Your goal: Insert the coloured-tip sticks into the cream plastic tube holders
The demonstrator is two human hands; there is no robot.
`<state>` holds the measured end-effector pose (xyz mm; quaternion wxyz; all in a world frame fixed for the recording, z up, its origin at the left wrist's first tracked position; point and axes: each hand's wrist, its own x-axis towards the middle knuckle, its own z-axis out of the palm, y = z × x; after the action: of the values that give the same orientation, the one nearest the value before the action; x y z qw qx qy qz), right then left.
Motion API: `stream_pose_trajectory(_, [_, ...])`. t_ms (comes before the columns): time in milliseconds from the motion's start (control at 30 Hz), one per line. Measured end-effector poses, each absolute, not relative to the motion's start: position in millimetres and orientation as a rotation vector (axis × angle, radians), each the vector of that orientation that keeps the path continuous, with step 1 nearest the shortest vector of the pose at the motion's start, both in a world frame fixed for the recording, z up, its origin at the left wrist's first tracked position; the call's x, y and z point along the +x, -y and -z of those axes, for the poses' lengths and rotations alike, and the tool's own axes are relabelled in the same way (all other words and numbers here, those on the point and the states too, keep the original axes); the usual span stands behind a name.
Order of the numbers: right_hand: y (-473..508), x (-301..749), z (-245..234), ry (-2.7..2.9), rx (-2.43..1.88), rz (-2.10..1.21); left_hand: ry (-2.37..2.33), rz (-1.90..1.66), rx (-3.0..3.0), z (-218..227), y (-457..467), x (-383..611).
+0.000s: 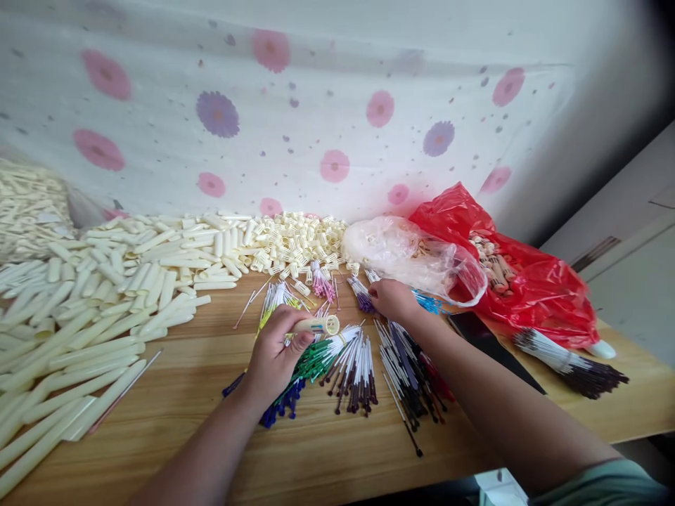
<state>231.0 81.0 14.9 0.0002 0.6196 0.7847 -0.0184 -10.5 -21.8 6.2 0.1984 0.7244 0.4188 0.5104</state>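
My left hand (277, 351) is closed around a cream slotted pen barrel (321, 325), its round open end pointing right, with coloured bits showing in the slots. My right hand (393, 299) reaches forward with curled fingers beside the purple-tipped pen refills (361, 294); its fingertips are hidden, and I cannot make out what they pinch. Blue-tipped refills (429, 302) lie just right of it. Below and between the hands fan out green-tipped refills (313, 360), brown-tipped refills (358, 372) and black-tipped refills (403, 372). Pink-tipped refills (323, 284) lie farther back.
Long cream pen tubes (121, 281) cover the table's left side, and short slotted pieces (300, 239) are heaped behind. A clear plastic bag (401, 246) and a red bag (548, 295) stand back right. A dark flat object (490, 348) lies under my right forearm, near a dark-tipped bundle (572, 362).
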Motion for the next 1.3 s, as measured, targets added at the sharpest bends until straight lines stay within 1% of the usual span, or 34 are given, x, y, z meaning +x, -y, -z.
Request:
stream_pose_trajectory(167, [-79.2,222.1,-11.7,-2.392,1.948,0.009,-1.087,-1.427,1.997,-9.1,23.4,-9.4])
stream_pose_trajectory(333, [-81.9,222.6,-12.8,-2.383,1.971,0.044,-1.006,-1.410,1.899,-6.0,23.6,-11.5])
stream_pose_trajectory(567, [-91.6,256.9,-25.0,-2.357,2.122,0.084,-0.945,-1.391,1.775,-4.1,23.7,-12.0])
stream_pose_trajectory(700, [-93.6,266.9,-18.1,-2.289,2.199,0.109,-0.943,-1.374,1.724,-0.5,22.7,-12.6])
stream_pose_trajectory(867, [-95.5,255.2,-8.0,-2.278,2.248,0.132,-0.872,-1.366,1.661,4.1,21.8,-13.3])
stream_pose_trajectory(1133, [-110.7,249.5,-10.0,-2.239,2.257,0.270,-0.800,-1.343,1.611,4.8,21.5,-13.1])
stream_pose_trajectory(1300, [-111.5,261.9,-12.6,-2.290,2.261,0.467,-0.839,-1.342,1.569,4.4,21.6,-14.0])
